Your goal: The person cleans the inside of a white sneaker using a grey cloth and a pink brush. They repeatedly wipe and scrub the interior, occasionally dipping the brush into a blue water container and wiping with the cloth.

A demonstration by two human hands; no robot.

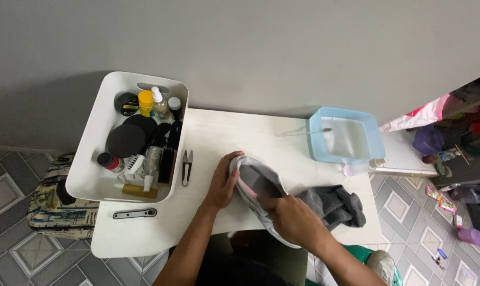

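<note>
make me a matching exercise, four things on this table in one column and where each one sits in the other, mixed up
Things:
1. shoe
2. grey cloth
3. blue tub
4. small snips

Places:
A. far right of the table, near the wall
B. beside the white bin, on its right
C. held between the left hand and right hand
D. lying just right of the right hand

Pairs: 1-C, 2-D, 3-A, 4-B
</note>
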